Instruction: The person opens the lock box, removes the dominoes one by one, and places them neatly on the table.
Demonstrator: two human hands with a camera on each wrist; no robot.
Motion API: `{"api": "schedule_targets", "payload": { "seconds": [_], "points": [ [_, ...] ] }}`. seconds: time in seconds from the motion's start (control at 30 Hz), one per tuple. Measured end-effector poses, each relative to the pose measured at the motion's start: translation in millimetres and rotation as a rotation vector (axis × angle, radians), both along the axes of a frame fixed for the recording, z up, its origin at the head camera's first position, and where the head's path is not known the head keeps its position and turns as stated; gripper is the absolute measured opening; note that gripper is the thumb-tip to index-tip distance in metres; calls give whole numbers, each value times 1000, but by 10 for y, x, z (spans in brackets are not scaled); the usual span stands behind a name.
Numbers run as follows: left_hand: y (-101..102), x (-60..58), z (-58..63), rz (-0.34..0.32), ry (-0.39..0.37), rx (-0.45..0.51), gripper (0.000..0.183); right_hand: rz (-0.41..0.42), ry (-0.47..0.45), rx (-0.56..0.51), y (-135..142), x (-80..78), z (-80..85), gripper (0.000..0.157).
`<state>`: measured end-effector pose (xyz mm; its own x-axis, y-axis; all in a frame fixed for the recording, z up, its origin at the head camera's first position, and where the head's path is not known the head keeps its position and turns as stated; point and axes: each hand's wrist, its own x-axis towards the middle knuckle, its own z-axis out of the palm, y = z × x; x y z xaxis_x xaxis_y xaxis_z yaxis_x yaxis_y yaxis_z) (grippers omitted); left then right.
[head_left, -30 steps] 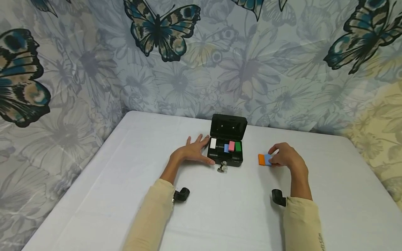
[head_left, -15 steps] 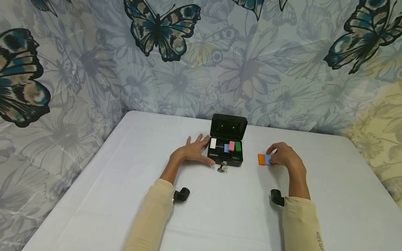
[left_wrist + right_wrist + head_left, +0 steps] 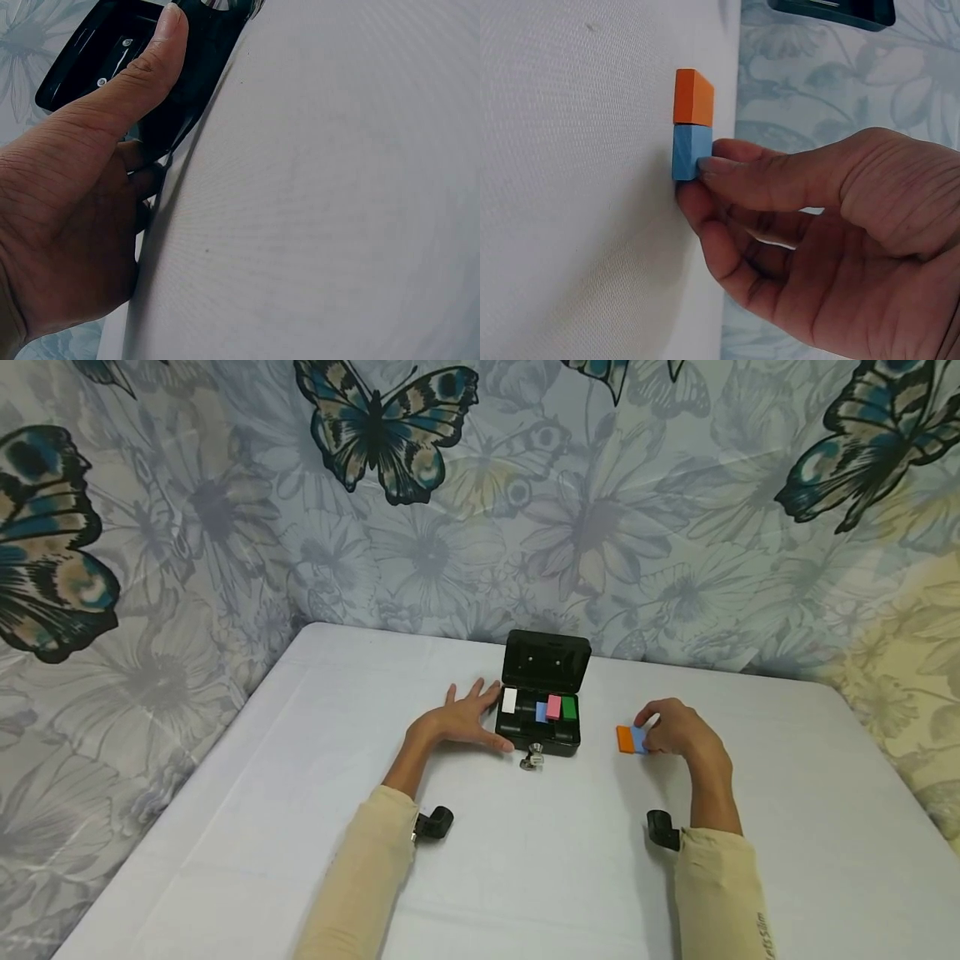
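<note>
A small black lockbox (image 3: 537, 742) stands on the table with its lid (image 3: 547, 662) raised. My left hand (image 3: 459, 722) rests against the box's left side, fingers spread and the thumb lying along its front corner. Inside the box are a white block (image 3: 509, 701), a blue block (image 3: 541, 712), a pink block (image 3: 553, 707) and a green block (image 3: 569, 708). To the right of the box, my right hand (image 3: 678, 731) pinches another blue block (image 3: 691, 150) between thumb and fingers. An orange block (image 3: 693, 97) sits flush against that blue block on the table.
Keys (image 3: 532, 759) hang at the front of the box. The white-covered table (image 3: 525, 877) runs up to a wall of butterfly-print cloth (image 3: 435, 560) at the back. Black wrist cameras (image 3: 433, 824) stick out inward from both sleeves.
My right hand has shifted slightly left over the blue block, its index finger moving toward the orange one. My left hand, the lockbox and the orange block have stayed put.
</note>
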<state>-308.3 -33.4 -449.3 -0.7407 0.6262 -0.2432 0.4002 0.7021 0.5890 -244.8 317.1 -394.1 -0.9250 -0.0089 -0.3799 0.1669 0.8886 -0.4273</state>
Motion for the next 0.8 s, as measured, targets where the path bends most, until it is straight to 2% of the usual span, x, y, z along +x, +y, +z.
{"api": "schedule_targets", "payload": {
  "seconds": [0.8],
  "points": [
    [8, -12, 0, 2, 0, -12, 117, 4, -7, 34, -6, 16, 55, 44]
  ]
}}
